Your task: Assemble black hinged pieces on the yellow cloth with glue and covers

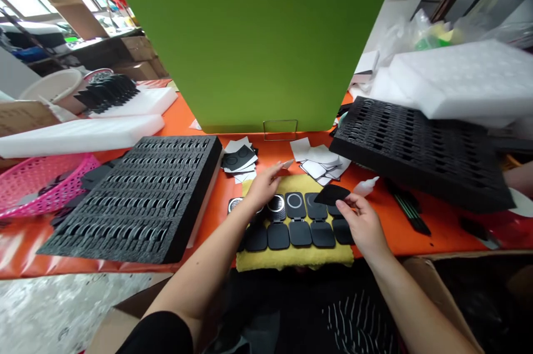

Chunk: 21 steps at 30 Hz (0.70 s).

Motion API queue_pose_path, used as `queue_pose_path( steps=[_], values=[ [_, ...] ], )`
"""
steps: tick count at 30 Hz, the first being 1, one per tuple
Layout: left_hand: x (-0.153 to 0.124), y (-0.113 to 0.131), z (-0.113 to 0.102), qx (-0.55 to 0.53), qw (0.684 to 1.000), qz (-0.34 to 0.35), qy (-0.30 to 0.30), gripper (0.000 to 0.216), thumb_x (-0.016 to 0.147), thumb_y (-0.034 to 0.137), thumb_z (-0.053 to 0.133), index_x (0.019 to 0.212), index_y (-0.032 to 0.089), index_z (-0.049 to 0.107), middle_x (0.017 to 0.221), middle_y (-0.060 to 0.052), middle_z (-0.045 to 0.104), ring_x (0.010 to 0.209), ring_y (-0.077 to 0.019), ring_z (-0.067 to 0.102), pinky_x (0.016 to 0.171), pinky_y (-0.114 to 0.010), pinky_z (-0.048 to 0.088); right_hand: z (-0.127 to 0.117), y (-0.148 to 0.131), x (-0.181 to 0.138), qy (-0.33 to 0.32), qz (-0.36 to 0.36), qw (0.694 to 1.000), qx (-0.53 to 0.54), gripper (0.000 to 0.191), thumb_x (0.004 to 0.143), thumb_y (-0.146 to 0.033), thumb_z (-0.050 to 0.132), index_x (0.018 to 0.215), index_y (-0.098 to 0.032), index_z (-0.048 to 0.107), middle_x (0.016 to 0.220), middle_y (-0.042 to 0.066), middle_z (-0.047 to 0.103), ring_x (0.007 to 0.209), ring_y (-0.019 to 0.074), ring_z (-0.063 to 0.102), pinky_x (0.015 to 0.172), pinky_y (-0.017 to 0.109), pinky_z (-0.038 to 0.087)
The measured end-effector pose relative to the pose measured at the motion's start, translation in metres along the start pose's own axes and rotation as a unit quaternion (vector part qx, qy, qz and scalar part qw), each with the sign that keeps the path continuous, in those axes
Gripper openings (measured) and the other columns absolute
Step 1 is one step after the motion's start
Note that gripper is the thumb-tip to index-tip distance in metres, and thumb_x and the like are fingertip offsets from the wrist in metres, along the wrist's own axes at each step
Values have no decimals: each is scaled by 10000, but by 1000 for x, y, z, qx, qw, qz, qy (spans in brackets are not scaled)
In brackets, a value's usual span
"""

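Observation:
A yellow cloth (297,257) lies on the orange table (416,232) with a row of black hinged holders (300,221) on it, some showing round rings. My left hand (266,183) hovers over the row's left end and pinches a small white paper slip (287,163). Over the right end, my right hand (363,222) grips a thin black rounded pad (332,194) between thumb and fingers.
A black foam tray (141,198) full of slots lies at the left, another (420,146) is propped at the right. White backing papers (320,162) and black pieces (238,158) lie behind the cloth. A green board (258,38) stands behind. A pink basket (37,182), white foam sheets (79,135), and a small white bottle (367,186) are nearby.

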<state>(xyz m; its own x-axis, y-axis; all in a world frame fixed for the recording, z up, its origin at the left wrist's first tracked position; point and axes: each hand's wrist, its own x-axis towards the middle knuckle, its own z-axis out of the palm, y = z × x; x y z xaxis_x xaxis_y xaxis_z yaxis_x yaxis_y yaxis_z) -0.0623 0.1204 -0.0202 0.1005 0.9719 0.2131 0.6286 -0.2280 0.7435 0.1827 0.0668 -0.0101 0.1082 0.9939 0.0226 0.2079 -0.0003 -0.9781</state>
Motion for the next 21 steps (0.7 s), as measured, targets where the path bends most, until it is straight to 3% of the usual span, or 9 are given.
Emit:
queue_pose_path(
  steps=[5, 11, 14, 17, 21],
  values=[
    [7, -6, 9, -12, 999, -21, 47, 378, 739, 71, 473, 1075, 204, 583, 1143, -38, 575, 1104, -195, 485, 998, -368, 342, 18, -15, 6, -13, -25, 999, 23, 250, 697, -397, 608, 837, -195, 563, 780, 13, 587, 712, 141, 543, 685, 281, 444],
    [38, -4, 18, -74, 993, -39, 83, 281, 809, 201, 447, 1062, 180, 567, 1119, -61, 577, 1077, -178, 497, 967, -345, 366, -9, -6, 1, 63, 15, 998, -1, 271, 678, -415, 617, 816, -186, 573, 742, 9, 579, 697, 144, 547, 681, 286, 453],
    [68, 5, 42, -119, 990, -58, 39, 311, 843, 218, 399, 1116, 146, 528, 1117, -76, 584, 999, -149, 552, 864, -281, 442, -20, 0, -5, 74, 29, 997, -21, 282, 679, -429, 606, 816, -184, 580, 737, 14, 595, 692, 152, 557, 673, 288, 464],
    [94, 15, 74, -134, 987, -80, -45, 324, 861, 220, 385, 1145, 127, 509, 1002, -77, 634, 822, -119, 613, 729, -237, 482, -30, 0, -8, 85, 31, 995, -36, 307, 679, -434, 603, 848, -178, 581, 777, 35, 616, 729, 175, 576, 706, 309, 470],
    [110, 21, 101, -75, 976, -115, -167, 244, 829, 264, 491, 1007, 125, 581, 810, -48, 643, 628, -111, 597, 627, -264, 491, -38, 1, -7, 91, 36, 994, -49, 317, 686, -440, 594, 861, -176, 581, 804, 47, 622, 757, 192, 583, 728, 322, 468]
  ],
)
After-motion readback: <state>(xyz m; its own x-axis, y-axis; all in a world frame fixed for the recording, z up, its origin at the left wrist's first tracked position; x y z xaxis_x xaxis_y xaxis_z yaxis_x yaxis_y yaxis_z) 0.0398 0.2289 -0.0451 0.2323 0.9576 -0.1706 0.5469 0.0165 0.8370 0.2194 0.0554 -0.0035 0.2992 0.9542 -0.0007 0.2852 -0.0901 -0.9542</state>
